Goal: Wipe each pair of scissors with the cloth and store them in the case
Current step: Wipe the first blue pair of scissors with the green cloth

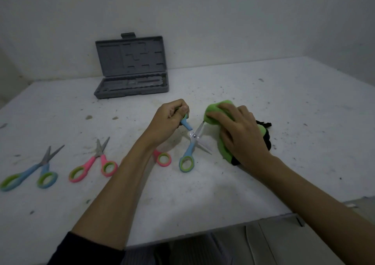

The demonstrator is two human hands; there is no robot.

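Observation:
My left hand (pixel 169 120) grips one handle of a blue-and-green pair of scissors (pixel 189 145), held spread wide over the table's middle. Its other handle ring rests low near the table. My right hand (pixel 241 131) holds a green cloth (pixel 215 112) with a black edge, and the cloth covers the tip of the upper blade. A grey plastic case (pixel 132 88) stands open at the back, lid upright. On the left lie a blue pair of scissors (pixel 30 173) and a pink pair (pixel 95 163). Another pink pair (pixel 162 159) is mostly hidden under my left forearm.
The white table (pixel 284 106) is speckled with dirt and stains. Bare walls close it in at the back and right. The table's front edge runs near my lap, with a floor area visible at the lower right.

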